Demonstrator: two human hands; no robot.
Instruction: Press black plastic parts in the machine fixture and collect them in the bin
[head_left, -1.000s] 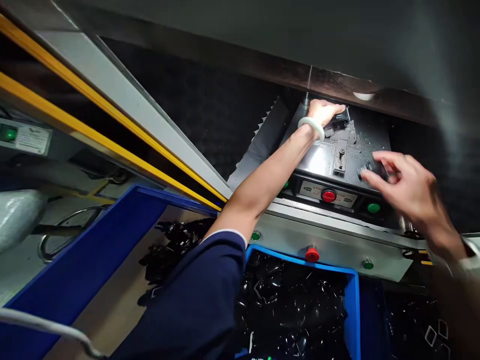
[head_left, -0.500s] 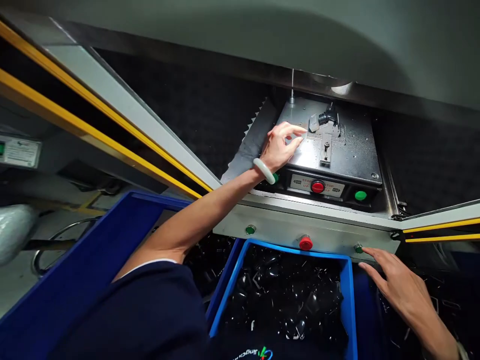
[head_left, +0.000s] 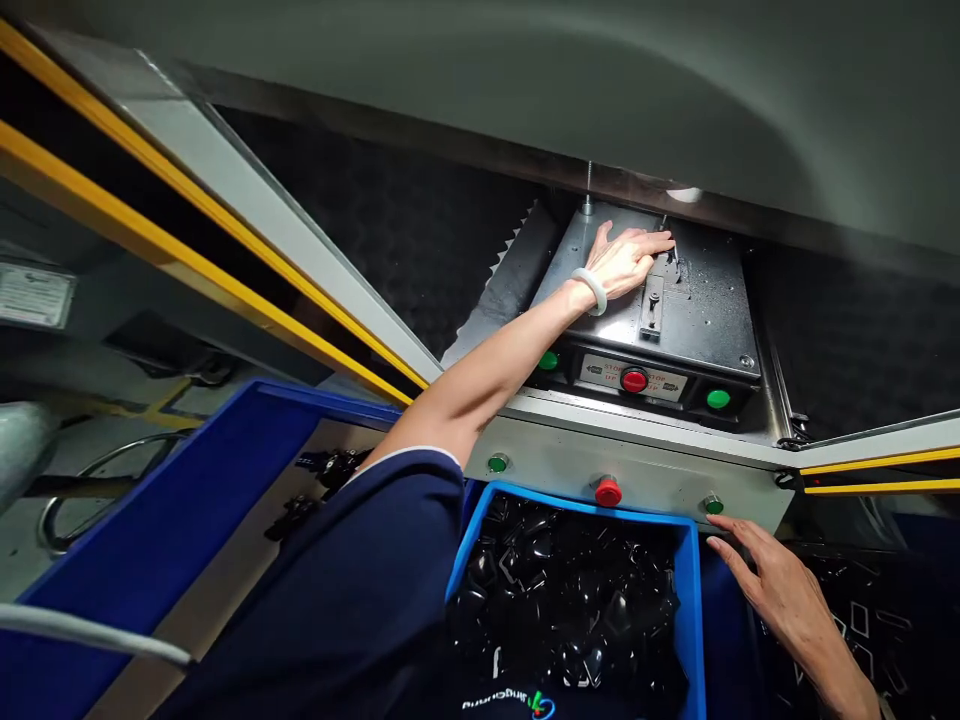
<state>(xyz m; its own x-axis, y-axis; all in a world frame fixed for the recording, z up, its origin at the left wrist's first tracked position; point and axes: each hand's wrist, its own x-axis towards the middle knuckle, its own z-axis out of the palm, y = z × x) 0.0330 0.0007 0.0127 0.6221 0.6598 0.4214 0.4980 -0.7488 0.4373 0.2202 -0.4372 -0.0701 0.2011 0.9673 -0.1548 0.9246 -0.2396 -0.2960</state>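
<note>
- Our left hand point(head_left: 626, 265) lies open and flat on the steel plate point(head_left: 705, 320), gripping nothing, just beside a small dark part point(head_left: 675, 262) that is partly hidden.
- Our right hand point(head_left: 780, 600) hangs open, gripping nothing, its fingertips point(head_left: 716, 522) just below a green button point(head_left: 713, 506) on the machine's front panel point(head_left: 547, 445).
- Beneath the panel, a blue bin point(head_left: 570, 505) holds glossy black parts point(head_left: 562, 590).

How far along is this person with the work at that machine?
Looks done: the bright blue bin is heaped with glossy black parts. In hand: the left hand lies flat on the steel plate, holding nothing visible, while the right hand sits beside a green push button. Left: a few black parts lie in the darker blue tray, though a sleeve hides part of it.
</note>
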